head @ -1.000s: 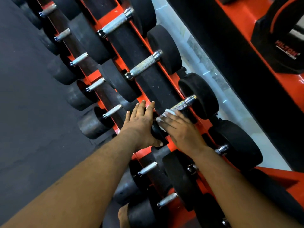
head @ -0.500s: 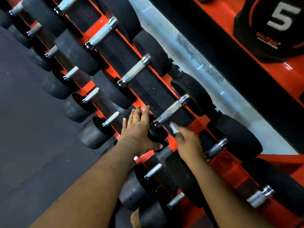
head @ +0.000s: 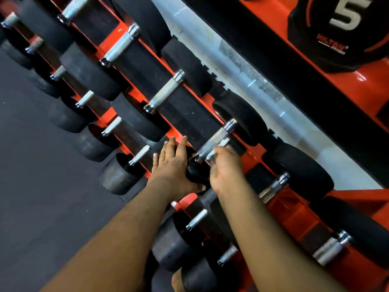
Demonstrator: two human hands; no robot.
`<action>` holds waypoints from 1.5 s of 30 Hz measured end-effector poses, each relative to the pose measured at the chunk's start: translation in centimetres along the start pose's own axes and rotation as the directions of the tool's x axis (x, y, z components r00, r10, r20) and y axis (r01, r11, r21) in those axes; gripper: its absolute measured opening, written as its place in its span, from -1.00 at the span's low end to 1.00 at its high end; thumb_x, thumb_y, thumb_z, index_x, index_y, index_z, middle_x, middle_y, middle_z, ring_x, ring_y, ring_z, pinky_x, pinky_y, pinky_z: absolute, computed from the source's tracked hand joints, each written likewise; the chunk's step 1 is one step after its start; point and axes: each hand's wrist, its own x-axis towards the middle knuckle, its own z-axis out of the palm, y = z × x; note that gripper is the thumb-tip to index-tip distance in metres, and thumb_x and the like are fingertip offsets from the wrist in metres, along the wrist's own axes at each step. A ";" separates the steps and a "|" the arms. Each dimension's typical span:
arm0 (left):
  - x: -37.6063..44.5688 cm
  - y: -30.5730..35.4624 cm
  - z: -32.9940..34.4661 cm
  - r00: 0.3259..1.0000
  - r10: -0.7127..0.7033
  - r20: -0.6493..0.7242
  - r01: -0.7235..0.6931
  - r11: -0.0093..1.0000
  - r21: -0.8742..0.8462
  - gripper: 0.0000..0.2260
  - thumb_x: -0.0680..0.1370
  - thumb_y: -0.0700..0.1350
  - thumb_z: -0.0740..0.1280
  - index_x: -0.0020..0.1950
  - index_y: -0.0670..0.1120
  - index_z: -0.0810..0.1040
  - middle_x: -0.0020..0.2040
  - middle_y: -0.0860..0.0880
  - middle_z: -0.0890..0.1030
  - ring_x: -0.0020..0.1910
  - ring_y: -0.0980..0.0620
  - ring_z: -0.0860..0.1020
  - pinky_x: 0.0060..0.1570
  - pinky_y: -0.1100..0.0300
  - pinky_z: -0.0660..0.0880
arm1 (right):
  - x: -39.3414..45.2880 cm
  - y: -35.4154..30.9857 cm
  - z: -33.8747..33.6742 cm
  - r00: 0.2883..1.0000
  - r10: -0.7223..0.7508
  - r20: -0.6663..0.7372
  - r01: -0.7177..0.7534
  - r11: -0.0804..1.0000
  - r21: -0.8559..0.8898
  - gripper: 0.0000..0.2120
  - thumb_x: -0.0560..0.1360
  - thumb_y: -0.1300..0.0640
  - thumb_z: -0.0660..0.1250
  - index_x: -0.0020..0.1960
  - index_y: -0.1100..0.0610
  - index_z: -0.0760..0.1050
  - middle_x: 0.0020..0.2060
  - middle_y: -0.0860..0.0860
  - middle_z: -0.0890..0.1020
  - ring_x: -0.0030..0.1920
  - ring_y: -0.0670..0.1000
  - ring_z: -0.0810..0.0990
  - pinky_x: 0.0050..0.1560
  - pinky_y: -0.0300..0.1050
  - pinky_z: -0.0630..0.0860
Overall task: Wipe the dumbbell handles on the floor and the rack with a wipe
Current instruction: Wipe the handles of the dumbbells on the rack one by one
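Observation:
An orange rack (head: 294,216) carries rows of black dumbbells with knurled chrome handles. My right hand (head: 226,169) grips a white wipe (head: 221,145) and holds it against the lower side of one chrome handle (head: 212,143) on the upper tier. My left hand (head: 174,165) lies flat with straight fingers on the near black head of that same dumbbell, its thumb hooked under the head's edge. Other chrome handles (head: 164,94) run up the tier to the left. Most of the wipe is hidden inside my right fingers.
A lower tier of smaller dumbbells (head: 117,175) runs along the left above the dark rubber floor (head: 42,207). A black weight marked 5 (head: 345,28) sits on an orange shelf at top right. A pale strip of floor (head: 263,85) shows behind the rack.
My right hand has moved from beside the handle up onto it, and the wipe now touches the chrome. My left hand has stayed on the dumbbell head.

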 end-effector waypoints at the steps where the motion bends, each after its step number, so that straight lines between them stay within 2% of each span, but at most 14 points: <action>1: 0.0 0.0 0.0 1.000 0.001 0.004 -0.001 1.000 0.003 0.31 0.23 0.26 0.63 0.65 0.09 -0.27 0.66 -0.06 -0.23 0.64 -0.05 -0.23 0.61 -0.13 -0.14 | -0.3 0.6 0.2 0.999 0.040 0.022 -0.039 0.999 -0.031 -0.78 0.61 0.39 0.19 -0.06 0.15 0.52 -0.23 0.09 0.63 -0.34 -0.07 0.65 -0.37 -0.25 0.56; 3: -0.1 0.0 0.1 1.000 -0.001 0.016 0.001 1.000 0.006 0.31 0.25 0.25 0.63 0.64 0.09 -0.28 0.66 -0.06 -0.25 0.64 -0.06 -0.24 0.61 -0.12 -0.15 | 0.2 0.5 0.2 0.997 0.072 -0.009 -0.072 0.997 -0.040 -0.78 0.63 0.39 0.18 -0.09 0.16 0.49 -0.24 0.11 0.60 -0.32 -0.01 0.63 -0.17 -0.12 0.63; 6: -0.1 -0.2 -0.1 1.000 -0.006 0.020 0.006 1.000 0.001 0.30 0.26 0.24 0.63 0.64 0.09 -0.29 0.66 -0.06 -0.26 0.64 -0.06 -0.26 0.61 -0.12 -0.16 | 1.7 -2.0 0.2 0.990 -0.038 -0.134 0.052 0.993 0.106 -0.82 0.65 0.34 0.18 -0.01 0.14 0.50 -0.11 0.10 0.60 -0.10 0.02 0.61 0.14 -0.01 0.54; 8: 0.0 0.0 -0.1 1.000 0.007 0.021 -0.007 1.000 0.005 0.30 0.26 0.24 0.63 0.65 0.08 -0.28 0.66 -0.07 -0.26 0.64 -0.06 -0.26 0.60 -0.12 -0.17 | 1.9 -2.4 0.2 0.980 -0.083 -0.181 0.117 0.975 0.188 -0.80 0.65 0.34 0.19 0.14 0.14 0.53 -0.05 0.10 0.61 -0.02 0.03 0.61 0.07 -0.07 0.55; 12: -0.4 0.1 -0.2 1.000 0.010 0.022 -0.010 1.000 -0.006 0.30 0.27 0.23 0.63 0.65 0.08 -0.29 0.66 -0.07 -0.26 0.64 -0.06 -0.25 0.59 -0.11 -0.23 | 0.1 1.5 -0.1 0.996 0.019 -0.086 -0.020 1.000 -0.011 -0.76 0.66 0.34 0.14 0.09 0.12 0.54 -0.12 0.09 0.66 -0.19 -0.01 0.66 -0.31 -0.21 0.58; 15: -0.3 0.1 -0.3 1.000 0.009 0.029 -0.008 1.000 -0.011 0.30 0.27 0.23 0.63 0.65 0.08 -0.29 0.66 -0.07 -0.27 0.63 -0.05 -0.27 0.59 -0.11 -0.24 | 0.9 0.6 -0.3 0.995 0.005 -0.102 0.000 0.998 0.056 -0.74 0.65 0.38 0.12 -0.01 0.14 0.53 -0.03 0.17 0.62 -0.08 0.08 0.64 -0.05 -0.07 0.59; 20: -0.3 0.3 -0.4 1.000 0.000 0.029 0.000 1.000 -0.001 0.30 0.27 0.24 0.62 0.63 0.09 -0.32 0.66 -0.04 -0.28 0.63 -0.03 -0.28 0.59 -0.12 -0.24 | 2.7 -1.7 0.9 0.985 -0.007 -0.170 0.049 0.968 0.245 -0.86 0.66 0.27 0.22 0.17 0.19 0.51 0.06 0.12 0.61 0.18 0.09 0.58 0.17 -0.04 0.46; 22: -0.3 0.3 -0.3 1.000 0.003 0.028 -0.003 1.000 0.002 0.30 0.27 0.24 0.62 0.63 0.09 -0.32 0.66 -0.04 -0.27 0.63 -0.03 -0.27 0.59 -0.13 -0.23 | 2.2 -1.5 1.1 0.995 0.034 -0.093 -0.014 0.978 0.209 -0.86 0.64 0.17 0.29 0.16 0.19 0.51 0.08 0.09 0.63 0.13 0.04 0.60 0.17 -0.09 0.45; 25: -0.2 0.1 -0.2 1.000 0.005 0.027 -0.005 1.000 -0.003 0.30 0.28 0.24 0.62 0.63 0.11 -0.33 0.65 -0.03 -0.28 0.63 -0.04 -0.27 0.59 -0.14 -0.24 | 2.6 -0.8 -0.2 0.992 0.058 0.116 -0.071 0.991 0.111 -0.62 0.57 0.09 0.39 0.35 0.17 0.49 0.20 0.14 0.65 0.18 0.11 0.65 0.30 0.03 0.50; 28: -0.3 0.0 -0.2 1.000 0.011 0.022 -0.011 1.000 -0.008 0.29 0.28 0.24 0.61 0.63 0.11 -0.33 0.65 -0.03 -0.29 0.63 -0.05 -0.27 0.59 -0.15 -0.24 | 2.8 -0.4 -1.6 0.986 0.101 0.135 -0.107 0.993 0.045 -0.69 0.60 0.20 0.35 0.33 0.18 0.51 0.19 0.17 0.66 0.20 0.11 0.64 0.27 0.00 0.53; 34: -0.3 0.0 -0.1 1.000 0.019 0.019 -0.019 1.000 -0.008 0.28 0.29 0.23 0.61 0.64 0.10 -0.31 0.66 -0.04 -0.27 0.63 -0.05 -0.27 0.59 -0.15 -0.24 | 3.4 -1.9 -0.8 0.990 -0.002 -0.142 0.036 0.972 0.232 -0.90 0.63 0.21 0.29 -0.05 0.13 0.53 0.04 0.10 0.64 0.01 0.02 0.63 0.29 -0.01 0.52; 38: -0.3 0.1 -0.1 1.000 0.010 0.019 -0.010 1.000 -0.011 0.29 0.28 0.23 0.62 0.64 0.11 -0.32 0.66 -0.03 -0.27 0.63 -0.04 -0.27 0.59 -0.14 -0.25 | 4.2 -3.1 1.1 0.998 0.025 0.064 -0.034 0.990 0.140 -0.88 0.60 0.13 0.32 -0.05 0.17 0.55 -0.12 0.08 0.63 -0.11 0.01 0.61 0.05 -0.13 0.55; 41: -0.4 0.1 -0.1 1.000 0.013 0.018 -0.013 1.000 -0.013 0.29 0.28 0.23 0.62 0.64 0.10 -0.31 0.66 -0.04 -0.26 0.64 -0.05 -0.26 0.59 -0.14 -0.25 | 4.2 -3.6 0.1 0.988 0.022 0.151 -0.039 0.993 0.109 -0.87 0.60 0.11 0.31 -0.02 0.15 0.57 -0.11 0.07 0.64 -0.08 0.01 0.62 0.09 -0.11 0.53; 45: -0.3 0.0 -0.1 1.000 0.014 0.016 -0.014 1.000 -0.013 0.29 0.28 0.23 0.62 0.64 0.11 -0.31 0.66 -0.05 -0.26 0.64 -0.06 -0.26 0.59 -0.15 -0.23 | 3.2 -3.0 -1.2 0.993 -0.030 0.114 0.009 0.983 0.181 -0.88 0.57 0.13 0.35 0.08 0.11 0.57 0.09 0.10 0.67 0.14 0.06 0.63 0.25 -0.02 0.50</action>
